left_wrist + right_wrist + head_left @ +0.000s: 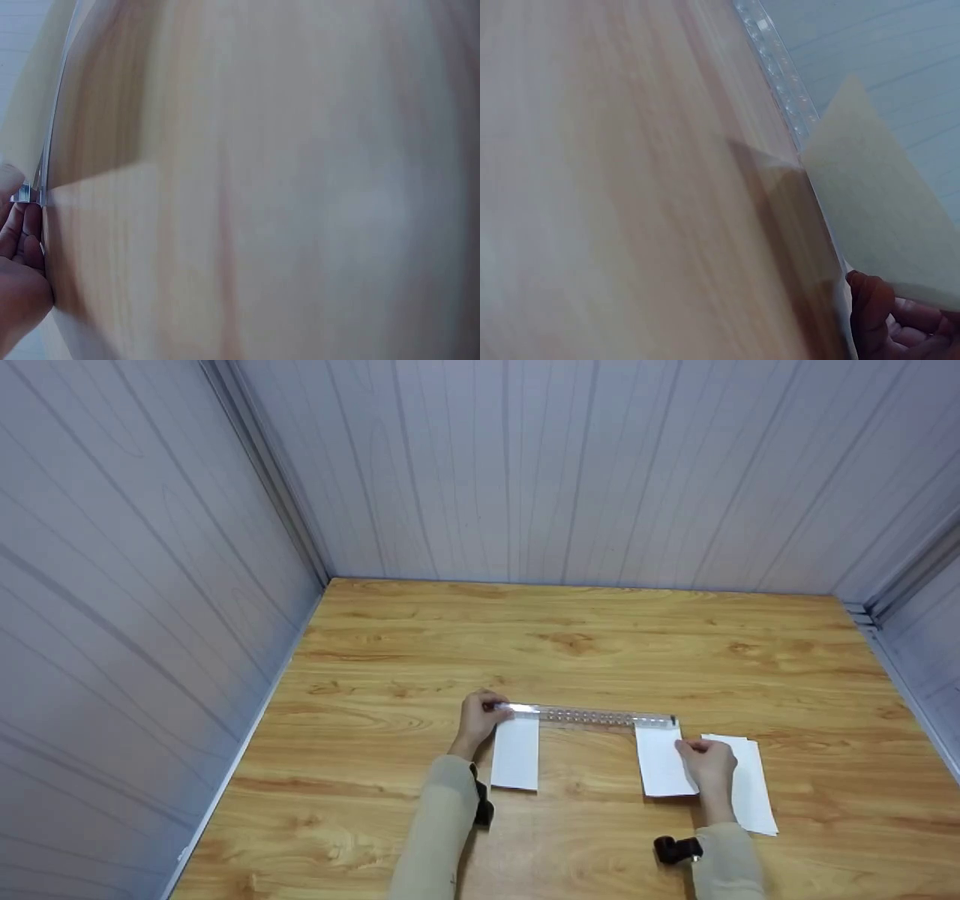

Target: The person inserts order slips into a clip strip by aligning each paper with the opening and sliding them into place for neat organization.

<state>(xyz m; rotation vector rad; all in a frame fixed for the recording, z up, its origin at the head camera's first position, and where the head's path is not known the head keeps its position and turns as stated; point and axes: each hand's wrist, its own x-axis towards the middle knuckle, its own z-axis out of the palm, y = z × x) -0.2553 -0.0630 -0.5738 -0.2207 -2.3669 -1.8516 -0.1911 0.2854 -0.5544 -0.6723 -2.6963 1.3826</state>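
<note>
A clear plastic ruler [589,716] with a row of holes lies crosswise on the table, also visible as a see-through strip [776,71] in the right wrist view. My left hand [478,721] pinches its left end, beside the top of a narrow white paper [515,754]. In the left wrist view, thumb and fingers [30,225] meet at the ruler's end. Under the ruler's right end sits the top edge of another white paper [661,761]. Its right edge is pinched by my right hand [711,769]; the right wrist view shows this sheet [877,195] lifted off the table.
More white sheets [754,787] lie to the right, partly behind the right hand and forearm. The wood-grain table [570,645] meets panelled walls [525,472] at the back and sides. Black wrist mounts [675,850] stick out from the sleeves.
</note>
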